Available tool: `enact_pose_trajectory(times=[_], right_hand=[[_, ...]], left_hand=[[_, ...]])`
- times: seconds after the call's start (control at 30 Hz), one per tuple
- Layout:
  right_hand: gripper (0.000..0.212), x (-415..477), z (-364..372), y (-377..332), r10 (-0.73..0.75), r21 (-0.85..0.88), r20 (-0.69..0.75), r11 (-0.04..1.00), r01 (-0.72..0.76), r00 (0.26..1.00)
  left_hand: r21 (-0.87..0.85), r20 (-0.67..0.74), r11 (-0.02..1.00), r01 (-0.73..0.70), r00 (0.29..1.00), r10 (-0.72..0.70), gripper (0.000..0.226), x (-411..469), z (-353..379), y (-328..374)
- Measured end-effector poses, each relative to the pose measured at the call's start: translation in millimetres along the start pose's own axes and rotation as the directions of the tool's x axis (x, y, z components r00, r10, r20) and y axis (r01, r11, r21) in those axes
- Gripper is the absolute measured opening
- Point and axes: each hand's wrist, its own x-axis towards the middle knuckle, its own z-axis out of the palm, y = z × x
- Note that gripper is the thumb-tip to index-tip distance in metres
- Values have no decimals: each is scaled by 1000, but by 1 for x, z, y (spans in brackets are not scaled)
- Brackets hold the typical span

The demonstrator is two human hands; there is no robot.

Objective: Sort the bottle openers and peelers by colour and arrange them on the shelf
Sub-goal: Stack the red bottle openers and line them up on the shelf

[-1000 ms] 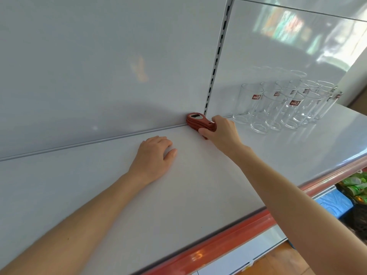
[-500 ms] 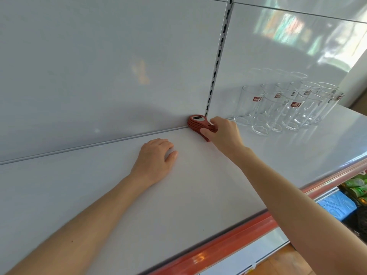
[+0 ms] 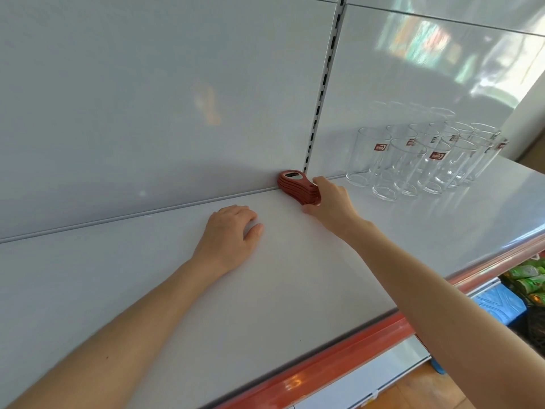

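Note:
A stack of several red bottle openers (image 3: 295, 185) lies on the white shelf (image 3: 295, 276), pushed against the back panel by the slotted upright. My right hand (image 3: 331, 203) holds the near end of the stack, thumb on the front side and fingers over the far side. My left hand (image 3: 228, 237) rests palm down on the shelf to the left of the stack, fingers loosely bent, holding nothing. No peelers are in view.
Several clear drinking glasses (image 3: 418, 160) with red labels stand in a cluster at the back right of the shelf. A red strip (image 3: 324, 367) runs along the shelf's front edge. Below right are a blue box (image 3: 498, 302) and green packets (image 3: 528, 280).
The stack of openers and both hands have stayed where they were; only the camera shifted slightly.

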Motion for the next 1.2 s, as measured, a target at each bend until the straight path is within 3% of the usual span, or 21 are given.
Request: enact_pose_trajectory(times=[0.3, 0.37, 0.5, 0.73, 0.8, 1.0, 1.2], right_hand=[[25, 2, 5, -3, -9, -108, -61, 994, 2, 998], [25, 2, 4, -3, -4, -93, -62, 996, -2, 998], [26, -2, 2, -5, -9, -13, -149, 1000, 7, 989], [23, -5, 2, -4, -85, 54, -228, 994, 100, 970], [23, -6, 2, -4, -85, 56, -231, 993, 100, 969], [22, -7, 0, -7, -78, 72, -207, 993, 94, 975], [22, -9, -6, -11, -62, 43, -151, 997, 69, 987]], left_hand=[[-3, 6, 1000, 11, 1000, -11, 64, -1, -1, 0], [-4, 8, 1000, 4, 1000, -4, 69, -1, -1, 0], [0, 26, 1000, 21, 999, -21, 55, -1, -1, 1], [5, 14, 1000, 5, 1000, -5, 70, -1, -2, 1], [10, 19, 1000, -1, 1000, 0, 75, -1, -2, 1], [19, 30, 1000, 12, 999, -13, 55, 0, -1, 1], [-7, -10, 1000, 4, 1000, -4, 71, 0, -2, 1]])
